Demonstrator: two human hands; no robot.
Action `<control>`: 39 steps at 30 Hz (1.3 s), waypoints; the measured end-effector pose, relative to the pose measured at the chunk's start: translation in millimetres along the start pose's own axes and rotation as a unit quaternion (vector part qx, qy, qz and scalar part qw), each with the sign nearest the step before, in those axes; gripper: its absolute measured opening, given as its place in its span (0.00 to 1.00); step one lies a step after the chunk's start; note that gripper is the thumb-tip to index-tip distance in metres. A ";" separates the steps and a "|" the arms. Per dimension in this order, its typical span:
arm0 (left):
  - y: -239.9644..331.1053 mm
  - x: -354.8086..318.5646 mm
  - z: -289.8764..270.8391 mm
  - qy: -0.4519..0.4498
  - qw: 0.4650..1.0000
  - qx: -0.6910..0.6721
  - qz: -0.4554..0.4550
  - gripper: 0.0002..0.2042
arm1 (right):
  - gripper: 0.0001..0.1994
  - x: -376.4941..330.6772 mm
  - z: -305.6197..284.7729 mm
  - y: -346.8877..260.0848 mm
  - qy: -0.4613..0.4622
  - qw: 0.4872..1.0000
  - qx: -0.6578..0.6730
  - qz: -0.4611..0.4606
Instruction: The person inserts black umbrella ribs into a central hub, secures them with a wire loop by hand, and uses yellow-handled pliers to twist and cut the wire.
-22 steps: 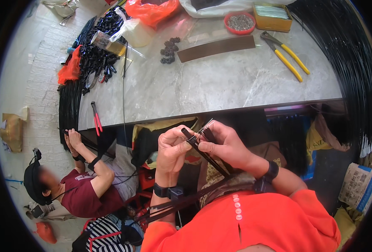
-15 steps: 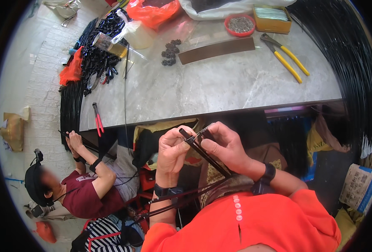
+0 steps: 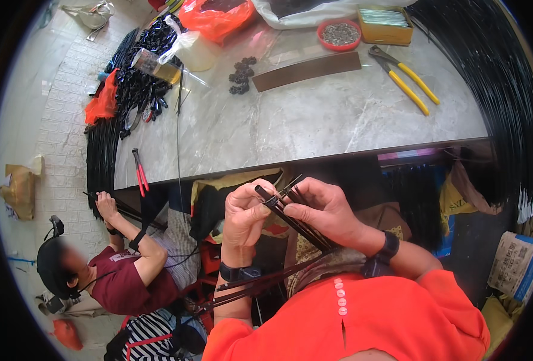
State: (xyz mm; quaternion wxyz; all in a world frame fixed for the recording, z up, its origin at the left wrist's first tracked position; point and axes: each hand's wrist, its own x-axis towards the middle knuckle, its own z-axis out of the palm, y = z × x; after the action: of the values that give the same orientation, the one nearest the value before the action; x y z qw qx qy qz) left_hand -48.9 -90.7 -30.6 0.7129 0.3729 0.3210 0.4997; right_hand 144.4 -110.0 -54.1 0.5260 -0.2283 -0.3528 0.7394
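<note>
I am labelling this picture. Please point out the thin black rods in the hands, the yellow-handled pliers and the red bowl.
thin black rods (image 3: 302,225): head view, mid-bundle.
yellow-handled pliers (image 3: 408,89): head view, a handle.
red bowl (image 3: 322,41): head view, left rim.

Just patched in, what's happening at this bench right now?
A person in an orange top holds a small bundle of thin black rods in front of the chest, below the table edge. The left hand grips the bundle near its upper end, while the right hand pinches it from the other side. On the grey table lie yellow-handled pliers, a brown strip and a red bowl. To the left, a co-worker in a maroon shirt handles similar black rods.
</note>
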 end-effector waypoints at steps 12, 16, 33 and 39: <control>-9.2 0.6 -10.9 -0.024 0.999 -0.042 0.023 0.16 | 0.07 -2.5 3.8 -3.5 0.012 0.999 -0.042 0.029; -9.8 -0.6 -16.1 -0.033 0.998 -0.050 0.029 0.17 | 0.08 -2.8 5.2 -3.0 0.021 0.992 -0.128 -0.006; -22.2 23.6 -7.3 -0.138 0.987 -0.077 -0.006 0.07 | 0.08 3.9 -16.9 -3.7 -0.057 0.993 0.055 0.091; -26.1 35.7 -0.4 -0.149 0.987 -0.056 -0.031 0.06 | 0.08 4.2 -29.3 -3.7 -0.056 0.989 0.083 0.112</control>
State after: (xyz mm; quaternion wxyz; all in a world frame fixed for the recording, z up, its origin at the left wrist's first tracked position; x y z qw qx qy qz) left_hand -26.4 -62.4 -56.1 0.7873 0.3929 0.1941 0.4336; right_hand 166.0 -97.1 -70.0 0.4362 -0.1801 -0.2912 0.8321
